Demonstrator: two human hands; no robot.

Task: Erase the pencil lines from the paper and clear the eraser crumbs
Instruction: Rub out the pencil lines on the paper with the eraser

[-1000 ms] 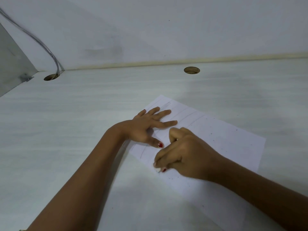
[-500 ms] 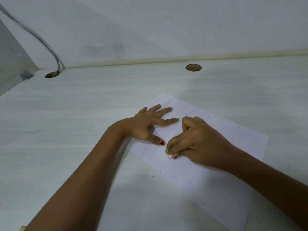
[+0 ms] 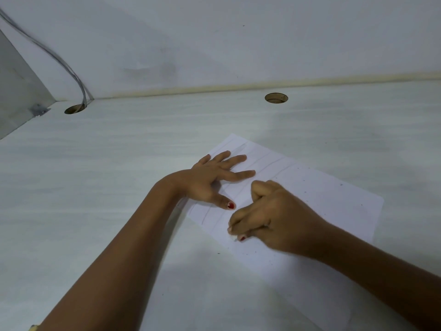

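White paper (image 3: 334, 206) lies diagonally, far-left to near-right — left hand (image 3: 210, 180) flat on it, right hand (image 3: 274, 216) pinching eraser (image 3: 233, 238).

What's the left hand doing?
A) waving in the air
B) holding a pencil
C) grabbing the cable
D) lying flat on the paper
D: the left hand lies with straight, spread fingers on the paper, while the right hand pinches the eraser.
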